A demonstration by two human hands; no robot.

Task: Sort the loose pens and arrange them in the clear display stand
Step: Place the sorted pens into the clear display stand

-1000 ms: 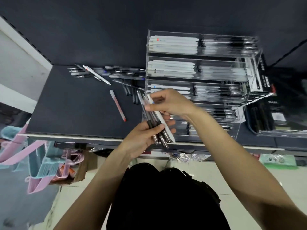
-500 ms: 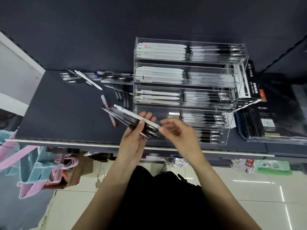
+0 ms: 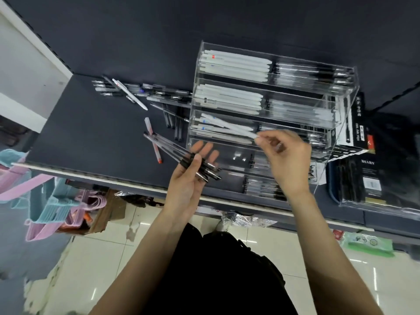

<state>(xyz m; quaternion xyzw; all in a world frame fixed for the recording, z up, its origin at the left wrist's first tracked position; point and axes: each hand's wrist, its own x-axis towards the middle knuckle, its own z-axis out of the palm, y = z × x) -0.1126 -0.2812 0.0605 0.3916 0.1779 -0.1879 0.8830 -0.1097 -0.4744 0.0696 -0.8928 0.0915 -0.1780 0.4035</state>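
A white pen (image 3: 229, 126) is pinched at its near end by the fingertips of the right hand (image 3: 284, 155), its far end angled into the third tier of the clear display stand (image 3: 341, 123), which stands just beyond both hands. The left hand (image 3: 193, 176), apart from the right, palm up, holds a bundle of clear pens (image 3: 181, 155) under its thumb, their ends fanning leftward. Under that bundle, on the dark shelf (image 3: 91, 137), lies a red-tipped pen (image 3: 153, 139). Farther left and beyond, loose pens (image 3: 136, 92) lie scattered.
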